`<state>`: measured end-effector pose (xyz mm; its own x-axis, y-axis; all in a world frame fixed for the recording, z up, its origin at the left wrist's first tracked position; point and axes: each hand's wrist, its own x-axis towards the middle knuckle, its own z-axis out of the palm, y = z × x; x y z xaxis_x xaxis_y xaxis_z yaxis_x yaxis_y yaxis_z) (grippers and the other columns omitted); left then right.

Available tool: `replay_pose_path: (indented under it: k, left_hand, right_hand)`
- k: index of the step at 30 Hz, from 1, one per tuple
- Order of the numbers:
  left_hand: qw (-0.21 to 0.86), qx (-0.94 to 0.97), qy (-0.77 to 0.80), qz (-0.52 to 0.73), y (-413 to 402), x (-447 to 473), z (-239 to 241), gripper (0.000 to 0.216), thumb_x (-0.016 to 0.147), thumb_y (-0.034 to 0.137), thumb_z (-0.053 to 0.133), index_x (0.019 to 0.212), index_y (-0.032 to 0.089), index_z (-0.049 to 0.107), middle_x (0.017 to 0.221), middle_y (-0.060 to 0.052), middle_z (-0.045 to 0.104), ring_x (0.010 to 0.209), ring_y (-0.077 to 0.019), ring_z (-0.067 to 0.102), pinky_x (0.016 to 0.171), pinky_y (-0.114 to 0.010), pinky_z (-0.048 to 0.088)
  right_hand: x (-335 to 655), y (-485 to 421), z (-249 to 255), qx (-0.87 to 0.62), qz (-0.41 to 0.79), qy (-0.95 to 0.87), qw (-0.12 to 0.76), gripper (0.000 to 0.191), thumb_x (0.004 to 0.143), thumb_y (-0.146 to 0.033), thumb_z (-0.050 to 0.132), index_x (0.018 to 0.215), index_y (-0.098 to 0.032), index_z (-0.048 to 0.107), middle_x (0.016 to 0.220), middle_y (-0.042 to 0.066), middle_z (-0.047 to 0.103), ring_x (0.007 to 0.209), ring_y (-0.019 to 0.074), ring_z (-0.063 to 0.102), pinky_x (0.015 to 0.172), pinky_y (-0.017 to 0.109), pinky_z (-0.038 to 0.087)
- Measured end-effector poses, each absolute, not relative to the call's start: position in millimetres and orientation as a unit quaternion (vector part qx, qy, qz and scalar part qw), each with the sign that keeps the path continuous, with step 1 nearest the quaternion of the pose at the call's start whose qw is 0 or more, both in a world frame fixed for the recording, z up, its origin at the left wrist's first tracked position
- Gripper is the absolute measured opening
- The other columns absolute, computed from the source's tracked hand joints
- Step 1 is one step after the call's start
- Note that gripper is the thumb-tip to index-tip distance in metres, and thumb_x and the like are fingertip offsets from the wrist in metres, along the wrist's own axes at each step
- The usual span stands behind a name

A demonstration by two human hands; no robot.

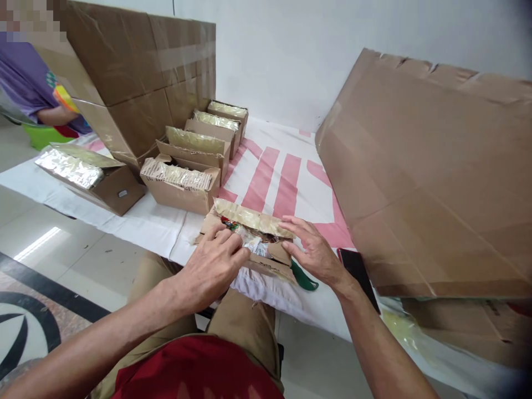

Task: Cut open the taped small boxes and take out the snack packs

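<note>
Matt brown open cardboard box [270,267] with ragged edges, glossy yellowish clear tape [249,215] on its raised flap, shiny crinkled plastic packets [254,244] inside it, creased white-and-pink cloth [286,180] beneath it, smooth black phone [358,277] right of it, matt brown cardboard panel [432,177] farther right of it.

The person's left forearm [124,318] extended from eight o'clock, the left hand [218,256] palm down with curled fingers [224,234]. The right forearm [369,327] slanted from five o'clock, the right hand [316,252] pointing toward ten, thumb [292,251] parted from fingers.
</note>
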<state>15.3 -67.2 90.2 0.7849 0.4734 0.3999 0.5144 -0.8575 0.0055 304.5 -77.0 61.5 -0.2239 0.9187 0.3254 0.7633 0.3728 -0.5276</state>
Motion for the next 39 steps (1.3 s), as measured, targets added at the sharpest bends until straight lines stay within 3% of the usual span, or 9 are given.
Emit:
replay_pose_path:
  k: [4,8,14,19,23,26,29,36,39]
  left_hand:
    - [0.056,-0.923,-0.297,-0.238,-80,1,71,0.017,0.098,0.009,0.053,0.090,0.018,0.065,0.090,-0.007,0.065,0.083,-0.0231,0.051,0.082,-0.039,0.041]
    - [0.044,-0.921,-0.302,-0.243,-86,-4,64,0.016,0.100,0.012,0.052,0.094,0.016,0.067,0.090,-0.007,0.065,0.083,-0.0228,0.051,0.081,-0.039,0.042]
    - [-0.091,-0.932,-0.294,-0.189,-84,-11,71,0.025,0.102,0.040,0.056,0.099,0.018,0.069,0.099,-0.010,0.068,0.094,-0.0263,0.059,0.086,-0.045,0.050]
    - [-0.083,-0.908,-0.354,-0.206,-66,-9,72,0.029,0.106,0.024,0.042,0.102,0.016,0.070,0.116,-0.013,0.070,0.099,-0.0242,0.067,0.085,-0.041,0.058]
    - [-0.021,-0.890,-0.400,-0.218,-58,-4,70,0.022,0.102,0.022,0.050,0.099,0.018,0.071,0.124,-0.014,0.070,0.102,-0.0256,0.068,0.087,-0.042,0.060]
    - [0.006,-0.861,-0.438,-0.259,-60,-7,65,0.018,0.098,0.023,0.059,0.110,0.017,0.071,0.137,-0.017,0.064,0.109,-0.0297,0.066,0.089,-0.048,0.060]
    - [0.001,-0.816,-0.496,-0.298,-65,-17,52,0.029,0.094,0.026,0.067,0.121,0.018,0.070,0.147,-0.020,0.057,0.119,-0.0344,0.061,0.096,-0.056,0.058]
    - [-0.186,-0.725,-0.540,-0.385,-65,-33,8,0.051,0.091,0.037,0.071,0.138,0.022,0.060,0.172,-0.022,0.019,0.156,-0.0426,0.033,0.113,-0.062,0.045]
    - [-0.318,-0.671,-0.525,-0.416,-59,-30,2,0.056,0.092,0.037,0.066,0.145,0.022,0.052,0.162,-0.022,0.042,0.146,-0.0351,0.050,0.108,-0.052,0.053]
  right_hand:
    - [298,-66,62,-0.552,0.074,-0.763,0.328,0.027,0.101,-0.034,0.054,0.110,-0.024,0.077,0.116,0.010,0.079,0.111,0.0291,0.072,0.099,0.049,0.056]
    - [299,-46,69,-0.603,0.073,-0.703,0.370,0.033,0.103,-0.039,0.049,0.109,-0.022,0.076,0.106,0.008,0.081,0.097,0.0260,0.076,0.088,0.039,0.058]
    - [302,-3,65,-0.689,0.022,-0.682,0.243,0.031,0.094,-0.034,0.055,0.112,-0.023,0.077,0.110,0.011,0.079,0.098,0.0311,0.072,0.083,0.043,0.055]
    - [288,-8,71,-0.655,-0.086,-0.722,0.207,0.028,0.089,-0.028,0.061,0.112,-0.021,0.077,0.106,0.014,0.077,0.102,0.0331,0.068,0.089,0.046,0.051]
    - [263,-28,82,-0.561,-0.017,-0.798,0.219,0.027,0.099,-0.031,0.052,0.111,-0.022,0.075,0.103,0.009,0.079,0.095,0.0266,0.072,0.083,0.039,0.054]
    - [243,-34,79,-0.525,0.023,-0.833,0.170,0.029,0.097,-0.037,0.061,0.116,-0.020,0.074,0.112,0.012,0.079,0.102,0.0303,0.072,0.084,0.042,0.056]
    - [227,-28,70,-0.518,0.036,-0.846,0.122,0.018,0.091,-0.034,0.066,0.100,-0.021,0.075,0.099,0.011,0.079,0.095,0.0325,0.070,0.085,0.047,0.056]
    - [223,-28,78,-0.529,0.249,-0.754,0.298,0.021,0.093,-0.039,0.062,0.083,-0.025,0.073,0.079,0.002,0.076,0.073,0.0221,0.069,0.064,0.034,0.055]
    - [227,-35,88,-0.547,0.338,-0.660,0.388,0.020,0.088,-0.042,0.071,0.084,-0.023,0.075,0.074,0.000,0.074,0.065,0.0200,0.068,0.055,0.030,0.054]
